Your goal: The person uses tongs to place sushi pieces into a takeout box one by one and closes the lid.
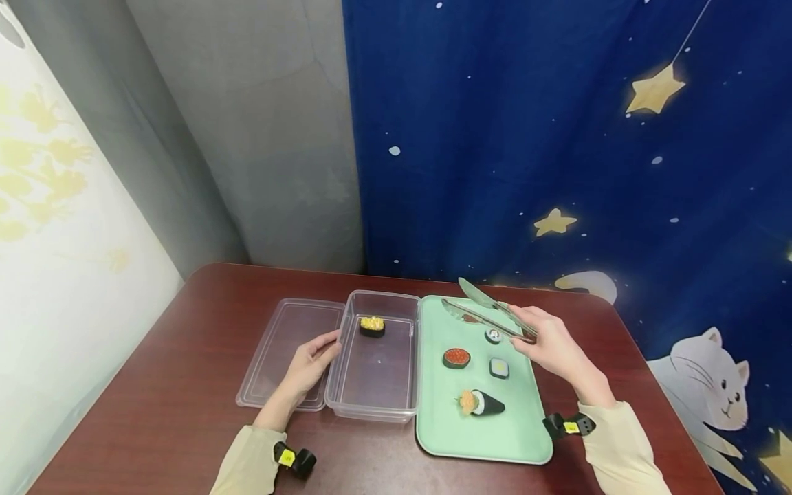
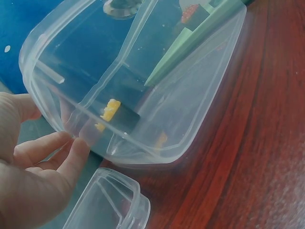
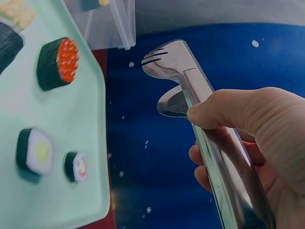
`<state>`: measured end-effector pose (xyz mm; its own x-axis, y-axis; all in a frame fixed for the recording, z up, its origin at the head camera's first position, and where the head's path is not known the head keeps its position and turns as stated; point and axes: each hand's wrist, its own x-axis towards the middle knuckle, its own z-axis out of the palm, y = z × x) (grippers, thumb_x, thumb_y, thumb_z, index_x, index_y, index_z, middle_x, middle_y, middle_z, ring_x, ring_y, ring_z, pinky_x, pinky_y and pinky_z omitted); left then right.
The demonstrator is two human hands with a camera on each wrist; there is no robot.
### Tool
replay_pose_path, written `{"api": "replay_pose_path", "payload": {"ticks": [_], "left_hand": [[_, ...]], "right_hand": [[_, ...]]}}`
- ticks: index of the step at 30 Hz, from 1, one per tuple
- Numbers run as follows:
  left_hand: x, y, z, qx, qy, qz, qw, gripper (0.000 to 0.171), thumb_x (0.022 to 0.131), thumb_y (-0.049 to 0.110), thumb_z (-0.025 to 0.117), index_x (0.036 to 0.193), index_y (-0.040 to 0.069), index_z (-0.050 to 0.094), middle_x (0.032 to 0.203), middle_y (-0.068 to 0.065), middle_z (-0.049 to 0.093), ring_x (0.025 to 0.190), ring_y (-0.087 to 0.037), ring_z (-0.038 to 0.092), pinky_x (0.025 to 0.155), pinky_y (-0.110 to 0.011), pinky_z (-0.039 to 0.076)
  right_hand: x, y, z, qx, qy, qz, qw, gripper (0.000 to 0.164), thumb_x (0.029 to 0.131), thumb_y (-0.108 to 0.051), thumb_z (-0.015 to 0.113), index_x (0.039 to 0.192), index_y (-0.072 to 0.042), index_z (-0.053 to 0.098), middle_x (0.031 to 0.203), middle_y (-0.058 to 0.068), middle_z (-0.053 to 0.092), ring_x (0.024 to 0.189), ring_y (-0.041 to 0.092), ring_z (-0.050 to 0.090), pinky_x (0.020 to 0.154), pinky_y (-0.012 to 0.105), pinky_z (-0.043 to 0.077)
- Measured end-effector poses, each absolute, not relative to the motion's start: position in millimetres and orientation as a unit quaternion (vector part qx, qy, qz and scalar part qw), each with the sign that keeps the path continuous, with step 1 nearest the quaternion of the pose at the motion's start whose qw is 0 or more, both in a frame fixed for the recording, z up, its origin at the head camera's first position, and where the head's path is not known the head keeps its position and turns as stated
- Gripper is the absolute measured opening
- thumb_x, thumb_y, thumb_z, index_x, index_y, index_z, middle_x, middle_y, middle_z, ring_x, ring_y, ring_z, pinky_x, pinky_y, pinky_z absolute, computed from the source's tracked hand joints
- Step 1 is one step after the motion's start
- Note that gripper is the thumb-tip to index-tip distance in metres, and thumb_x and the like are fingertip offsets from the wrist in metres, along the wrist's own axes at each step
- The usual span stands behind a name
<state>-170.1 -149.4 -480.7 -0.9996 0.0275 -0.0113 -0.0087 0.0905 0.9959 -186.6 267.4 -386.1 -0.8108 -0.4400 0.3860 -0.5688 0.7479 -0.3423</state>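
My left hand (image 1: 309,364) pinches the left rim of a clear plastic container (image 1: 374,378) with thumb and fingertips. Inside, near the back left, sits one toy sushi with yellow topping (image 1: 372,326). In my right hand (image 1: 553,344) I grip metal tongs (image 3: 202,88) above the back right of a green tray (image 1: 482,440). Their two arms stand apart with nothing between the tips. On the tray lie a red roe sushi (image 1: 456,357), a square roll (image 1: 499,368), a small round roll (image 1: 493,335) and a cone-shaped hand roll (image 1: 489,403).
A clear lid (image 1: 281,350) lies flat on the brown table (image 1: 179,364), left of the container and under my left hand. The tray stands close against the container's right side. Behind the table hang a grey curtain (image 1: 272,172) and a blue starry curtain (image 1: 464,172).
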Motion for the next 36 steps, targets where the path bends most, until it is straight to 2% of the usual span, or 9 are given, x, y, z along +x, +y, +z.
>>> {"api": "replay_pose_path", "payload": {"ticks": [3, 8, 13, 18, 23, 31, 36], "left_hand": [[-170, -149, -481, 0.006, 0.735, 0.677, 0.012, 0.039, 0.093, 0.004, 0.056, 0.127, -0.014, 0.049, 0.127, -0.029, 0.052, 0.098, 0.003, 0.054, 0.085, -0.010, 0.041], [-170, -149, -481, 0.005, 0.733, 0.681, 0.012, 0.038, 0.093, 0.003, 0.055, 0.127, -0.014, 0.049, 0.125, -0.029, 0.053, 0.097, 0.003, 0.055, 0.084, -0.011, 0.042], [-170, -149, -481, 0.005, 0.732, 0.681, 0.014, 0.039, 0.094, 0.004, 0.055, 0.127, -0.014, 0.048, 0.126, -0.029, 0.052, 0.100, 0.001, 0.055, 0.085, -0.010, 0.042], [-170, -149, -481, 0.006, 0.733, 0.680, 0.013, 0.039, 0.094, 0.004, 0.055, 0.127, -0.013, 0.048, 0.127, -0.029, 0.052, 0.104, -0.004, 0.055, 0.086, -0.011, 0.042], [-170, -150, -481, 0.006, 0.737, 0.676, 0.016, 0.039, 0.094, 0.005, 0.054, 0.128, -0.013, 0.048, 0.128, -0.028, 0.051, 0.109, -0.010, 0.054, 0.086, -0.010, 0.041], [-169, -149, -480, 0.002, 0.736, 0.677, 0.015, 0.039, 0.094, 0.004, 0.055, 0.128, -0.013, 0.048, 0.129, -0.028, 0.051, 0.108, -0.008, 0.054, 0.085, -0.010, 0.041], [-170, -148, -480, 0.007, 0.736, 0.677, 0.014, 0.039, 0.094, 0.003, 0.054, 0.128, -0.014, 0.047, 0.129, -0.029, 0.050, 0.113, -0.019, 0.053, 0.085, -0.010, 0.041]], "right_hand": [[-184, 275, -392, 0.262, -0.927, 0.224, 0.149, 0.055, 0.072, 0.002, 0.074, 0.123, 0.007, 0.056, 0.106, 0.018, 0.063, 0.082, 0.026, 0.061, 0.063, 0.035, 0.049], [-180, 286, -403, 0.242, -0.932, 0.225, 0.150, 0.053, 0.070, 0.002, 0.073, 0.120, 0.008, 0.058, 0.103, 0.018, 0.064, 0.076, 0.023, 0.059, 0.059, 0.030, 0.048], [-175, 296, -414, 0.223, -0.939, 0.219, 0.145, 0.053, 0.070, 0.001, 0.075, 0.120, 0.009, 0.058, 0.105, 0.021, 0.064, 0.084, 0.029, 0.062, 0.066, 0.041, 0.051], [-171, 305, -422, 0.209, -0.944, 0.212, 0.142, 0.052, 0.070, -0.001, 0.074, 0.118, 0.011, 0.058, 0.105, 0.024, 0.063, 0.089, 0.035, 0.061, 0.070, 0.047, 0.049], [-168, 310, -427, 0.177, -0.953, 0.216, 0.116, 0.052, 0.072, -0.003, 0.073, 0.119, 0.012, 0.057, 0.106, 0.026, 0.062, 0.085, 0.033, 0.059, 0.067, 0.043, 0.048], [-167, 313, -435, 0.163, -0.953, 0.230, 0.113, 0.050, 0.070, -0.001, 0.073, 0.116, 0.013, 0.059, 0.101, 0.024, 0.064, 0.081, 0.029, 0.060, 0.066, 0.040, 0.047], [-167, 313, -441, 0.150, -0.957, 0.227, 0.101, 0.047, 0.071, 0.001, 0.071, 0.115, 0.014, 0.058, 0.100, 0.025, 0.064, 0.083, 0.031, 0.061, 0.069, 0.044, 0.048]]}}
